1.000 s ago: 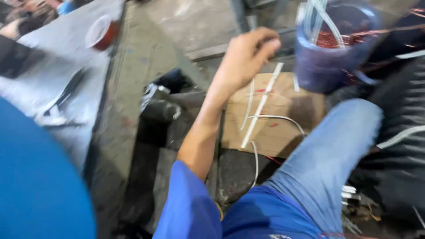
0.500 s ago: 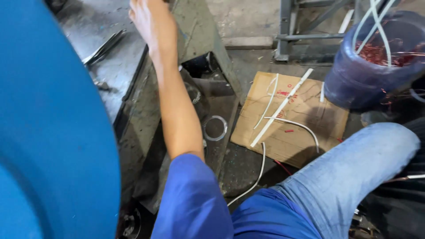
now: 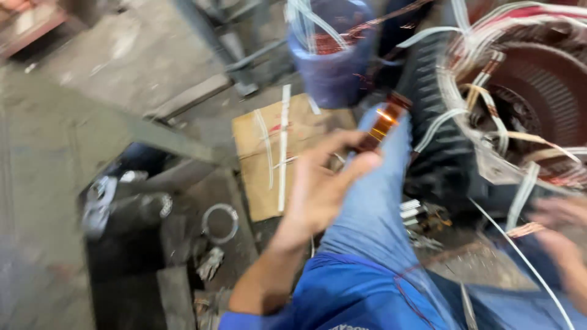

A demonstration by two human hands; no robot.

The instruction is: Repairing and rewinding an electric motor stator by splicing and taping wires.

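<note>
Pinched the copper wire bundle (image 3: 384,122) between thumb and fingertips of the left hand (image 3: 321,192), grip closed on its near, lower end. Hung there right of centre, just above the jeans leg (image 3: 373,214) and beside the dark housing of the motor stator (image 3: 538,104). Judged light and springy, stiff enough to keep its shape but easy to kink. Glossy, so likely slippery, with a coating that would scratch. Best taken at the taped end, not by loose strands. Raised the left forearm from the near edge, wrist bent back, palm turned right, fingers extended towards the stator. Blurred the right hand (image 3: 559,214) at the right edge, near a white strip; could not tell whether open or closed. Further left, on the floor: cardboard sheet (image 3: 257,159) with white strips (image 3: 283,146), a metal ring (image 3: 220,223), and a blue bucket (image 3: 333,67) at the far side.
</note>
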